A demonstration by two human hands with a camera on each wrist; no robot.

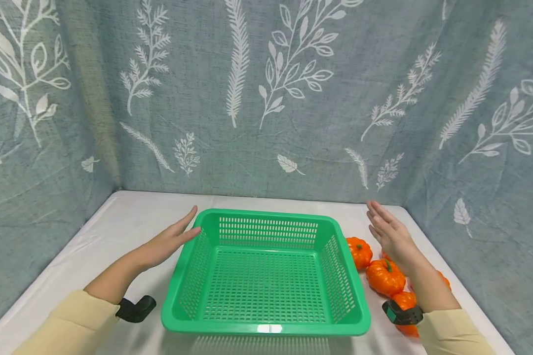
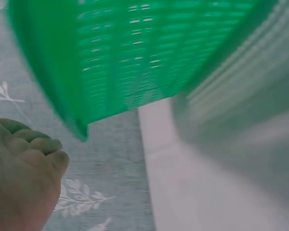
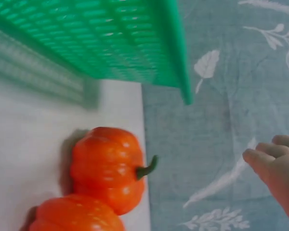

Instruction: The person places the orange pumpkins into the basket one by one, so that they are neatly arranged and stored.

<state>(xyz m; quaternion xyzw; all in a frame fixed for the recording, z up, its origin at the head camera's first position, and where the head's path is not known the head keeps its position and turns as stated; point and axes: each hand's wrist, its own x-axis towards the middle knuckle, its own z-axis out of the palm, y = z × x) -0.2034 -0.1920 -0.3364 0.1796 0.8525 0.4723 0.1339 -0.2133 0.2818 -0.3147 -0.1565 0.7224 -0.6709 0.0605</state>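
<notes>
A rectangular green plastic basket point(image 1: 222, 327) with perforated walls and floor sits at the middle of the white table, holding nothing. Beside its left rim, my left hand point(image 1: 165, 244) is held with fingers extended and thumb spread. In the left wrist view a gap shows between the left hand point(image 2: 26, 168) and the basket wall point(image 2: 130, 62). My right hand point(image 1: 393, 239) hovers to the right of the basket with straight fingers, above several small orange pumpkins point(image 1: 385, 277). The right wrist view shows the right hand point(image 3: 279, 161) apart from the basket and from the pumpkins point(image 3: 106, 168).
The pumpkins cluster on the white tabletop point(image 1: 146, 212) along the basket's right side, partly hidden by the right forearm. Grey-blue curtains point(image 1: 195, 98) with white leaf prints enclose the table at the back and both sides. A dark band point(image 1: 135, 309) is on each wrist.
</notes>
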